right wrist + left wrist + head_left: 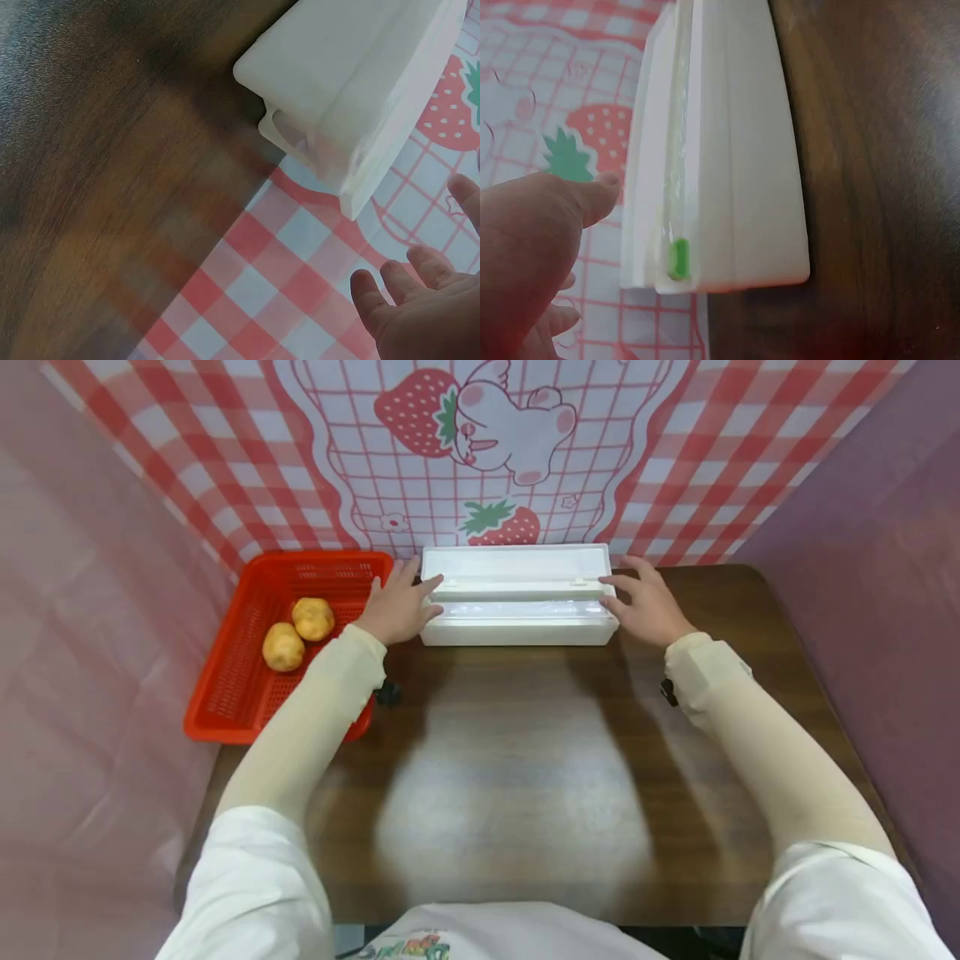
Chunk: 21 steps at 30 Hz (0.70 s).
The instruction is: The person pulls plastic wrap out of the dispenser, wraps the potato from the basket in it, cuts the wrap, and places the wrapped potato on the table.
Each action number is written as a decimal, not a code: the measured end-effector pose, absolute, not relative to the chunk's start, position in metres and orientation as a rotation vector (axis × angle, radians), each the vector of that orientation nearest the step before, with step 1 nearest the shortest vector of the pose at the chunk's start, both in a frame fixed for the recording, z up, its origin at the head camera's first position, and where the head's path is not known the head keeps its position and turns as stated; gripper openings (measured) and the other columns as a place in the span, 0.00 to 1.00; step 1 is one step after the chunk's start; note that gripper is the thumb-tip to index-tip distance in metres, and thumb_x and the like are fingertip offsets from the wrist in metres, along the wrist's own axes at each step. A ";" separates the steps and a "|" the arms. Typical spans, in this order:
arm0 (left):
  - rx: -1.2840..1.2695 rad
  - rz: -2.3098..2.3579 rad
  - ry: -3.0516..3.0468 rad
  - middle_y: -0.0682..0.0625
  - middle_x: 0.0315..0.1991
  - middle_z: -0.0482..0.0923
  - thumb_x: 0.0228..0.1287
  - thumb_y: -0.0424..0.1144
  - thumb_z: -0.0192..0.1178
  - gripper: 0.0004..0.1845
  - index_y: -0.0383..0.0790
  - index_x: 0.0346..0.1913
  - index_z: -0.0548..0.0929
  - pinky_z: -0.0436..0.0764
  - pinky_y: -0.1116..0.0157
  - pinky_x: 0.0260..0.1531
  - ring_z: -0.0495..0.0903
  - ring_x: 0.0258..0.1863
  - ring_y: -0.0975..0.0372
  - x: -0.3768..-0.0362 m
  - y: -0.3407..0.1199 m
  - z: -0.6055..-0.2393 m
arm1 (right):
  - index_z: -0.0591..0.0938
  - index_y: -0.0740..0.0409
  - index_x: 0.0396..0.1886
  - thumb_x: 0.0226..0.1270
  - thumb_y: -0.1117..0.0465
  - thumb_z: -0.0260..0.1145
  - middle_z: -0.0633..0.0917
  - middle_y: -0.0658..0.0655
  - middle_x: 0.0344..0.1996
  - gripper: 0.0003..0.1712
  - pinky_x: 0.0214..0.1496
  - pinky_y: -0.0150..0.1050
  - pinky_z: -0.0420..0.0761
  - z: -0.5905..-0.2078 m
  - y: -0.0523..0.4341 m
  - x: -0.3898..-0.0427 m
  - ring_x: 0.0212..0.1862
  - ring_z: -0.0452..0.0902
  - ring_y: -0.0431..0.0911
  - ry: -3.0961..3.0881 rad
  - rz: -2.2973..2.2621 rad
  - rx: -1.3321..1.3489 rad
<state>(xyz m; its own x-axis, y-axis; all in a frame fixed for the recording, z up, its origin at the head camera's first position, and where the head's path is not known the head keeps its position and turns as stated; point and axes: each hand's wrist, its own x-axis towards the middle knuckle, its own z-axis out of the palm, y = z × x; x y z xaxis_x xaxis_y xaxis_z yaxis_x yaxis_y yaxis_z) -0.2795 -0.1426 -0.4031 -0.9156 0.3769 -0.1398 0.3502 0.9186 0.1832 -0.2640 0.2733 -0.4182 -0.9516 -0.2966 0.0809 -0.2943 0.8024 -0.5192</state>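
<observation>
A white cling film dispenser lies lengthwise at the back of the table, its lid tilted up against the patterned backdrop. Clear film shows along its opening. A small green piece marks one end of the dispenser in the left wrist view. At its left end is my left hand, fingers spread; the wrist view shows the thumb a little apart from it. By the right end, my right hand has its fingers loosely spread, and in its wrist view they are off the dispenser.
To the left stands a red plastic basket holding two potatoes, one potato behind the other potato. My left forearm passes over the basket's right side. A brown wooden table spreads in front, with a checked strawberry-print cloth behind it.
</observation>
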 end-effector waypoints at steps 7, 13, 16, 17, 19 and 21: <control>0.514 0.312 2.896 0.39 0.81 0.36 0.75 0.47 0.56 0.28 0.51 0.75 0.68 0.46 0.35 0.71 0.35 0.79 0.44 -0.293 -0.149 -0.401 | 0.79 0.65 0.64 0.75 0.63 0.61 0.57 0.69 0.75 0.21 0.73 0.63 0.56 -0.422 0.269 -0.282 0.75 0.51 0.65 2.995 -0.790 -0.532; 0.551 0.328 2.921 0.39 0.80 0.46 0.72 0.42 0.61 0.20 0.45 0.65 0.82 0.49 0.38 0.72 0.41 0.79 0.46 -0.303 -0.141 -0.393 | 0.82 0.64 0.60 0.75 0.65 0.61 0.56 0.68 0.75 0.18 0.74 0.64 0.54 -0.420 0.266 -0.295 0.76 0.48 0.64 2.948 -0.841 -0.489; 0.562 0.313 2.883 0.38 0.80 0.48 0.71 0.39 0.62 0.17 0.44 0.60 0.85 0.48 0.39 0.73 0.39 0.79 0.47 -0.308 -0.136 -0.394 | 0.83 0.65 0.59 0.74 0.65 0.62 0.54 0.72 0.76 0.17 0.75 0.64 0.50 -0.422 0.266 -0.302 0.77 0.43 0.65 2.909 -0.841 -0.478; 0.563 0.309 2.871 0.38 0.80 0.47 0.70 0.39 0.63 0.16 0.43 0.59 0.86 0.48 0.39 0.73 0.38 0.80 0.46 -0.309 -0.134 -0.395 | 0.83 0.65 0.59 0.74 0.65 0.62 0.53 0.72 0.76 0.17 0.75 0.65 0.49 -0.422 0.266 -0.303 0.78 0.42 0.65 2.897 -0.836 -0.467; 0.585 0.305 2.866 0.38 0.80 0.48 0.70 0.38 0.63 0.15 0.43 0.57 0.87 0.49 0.40 0.73 0.39 0.79 0.46 -0.314 -0.132 -0.398 | 0.84 0.65 0.58 0.73 0.65 0.63 0.51 0.73 0.77 0.17 0.75 0.66 0.47 -0.423 0.267 -0.306 0.78 0.38 0.65 2.878 -0.822 -0.447; 0.594 0.312 2.864 0.38 0.80 0.49 0.69 0.37 0.64 0.14 0.43 0.55 0.88 0.50 0.40 0.73 0.39 0.79 0.45 -0.319 -0.129 -0.400 | 0.84 0.65 0.57 0.73 0.65 0.63 0.49 0.73 0.77 0.16 0.75 0.67 0.46 -0.425 0.268 -0.309 0.78 0.37 0.65 2.864 -0.808 -0.435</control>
<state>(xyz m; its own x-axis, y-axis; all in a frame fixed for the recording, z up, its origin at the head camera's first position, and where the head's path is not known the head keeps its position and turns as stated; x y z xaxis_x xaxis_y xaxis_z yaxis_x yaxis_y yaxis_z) -0.3189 -0.1291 -0.4002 -0.8993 0.4106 -0.1507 0.3684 0.8969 0.2446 -0.3093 0.2682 -0.4248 -0.9494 -0.3100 -0.0502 -0.2381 0.8147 -0.5287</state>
